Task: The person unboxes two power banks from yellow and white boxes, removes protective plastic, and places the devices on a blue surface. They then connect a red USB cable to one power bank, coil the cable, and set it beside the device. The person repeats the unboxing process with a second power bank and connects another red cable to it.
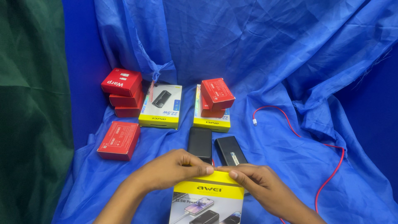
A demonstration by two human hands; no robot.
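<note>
Two hands (207,174) atop yellow box (207,199).

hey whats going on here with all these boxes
A person has both hands on the top edge of a yellow and white box lying on a blue cloth; the left hand and right hand pinch its yellow flap. Just beyond lie two black power banks. Farther back sit two more yellow boxes, several red boxes, and a red cable trails to the right.
</note>
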